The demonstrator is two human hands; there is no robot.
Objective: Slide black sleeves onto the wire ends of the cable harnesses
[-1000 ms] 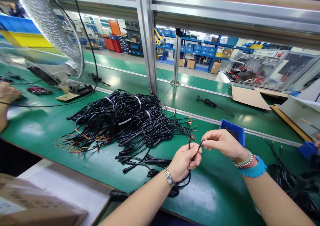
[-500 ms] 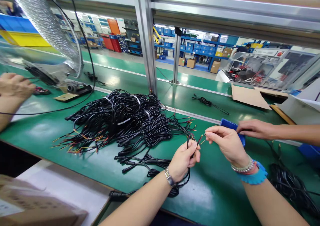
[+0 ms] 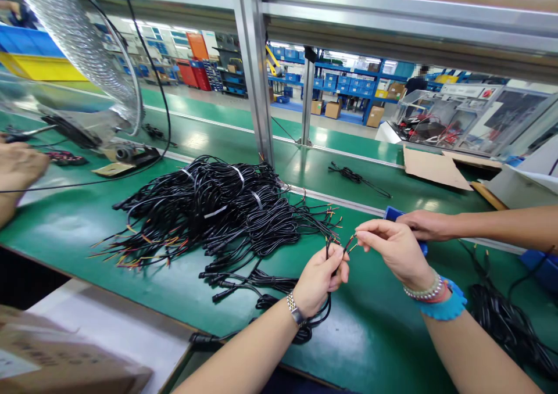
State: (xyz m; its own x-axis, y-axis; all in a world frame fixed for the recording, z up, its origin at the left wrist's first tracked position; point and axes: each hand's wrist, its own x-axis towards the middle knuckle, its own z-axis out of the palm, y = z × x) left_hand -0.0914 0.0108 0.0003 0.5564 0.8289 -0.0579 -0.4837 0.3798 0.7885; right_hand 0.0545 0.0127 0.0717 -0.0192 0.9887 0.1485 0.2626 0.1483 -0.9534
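My left hand grips a black cable near its stripped end, and the cable's loop hangs down below the wrist. My right hand pinches the thin red and black wires at that end between thumb and fingers. The two hands are close together, just right of a large heap of black cables bound with white ties. Its coloured wire tips fan out on the green workbench. Part of the wire ends is hidden by my fingers.
A co-worker's hand reaches over a blue bin at the right, and another hand lies at the far left. A black cable coil sits at lower right, with a cardboard box at lower left and a metal post behind.
The co-worker's hand has moved leftward over the blue bin. My own hands hold the same grip, with only slight movement. The far-left hand has shifted a little.
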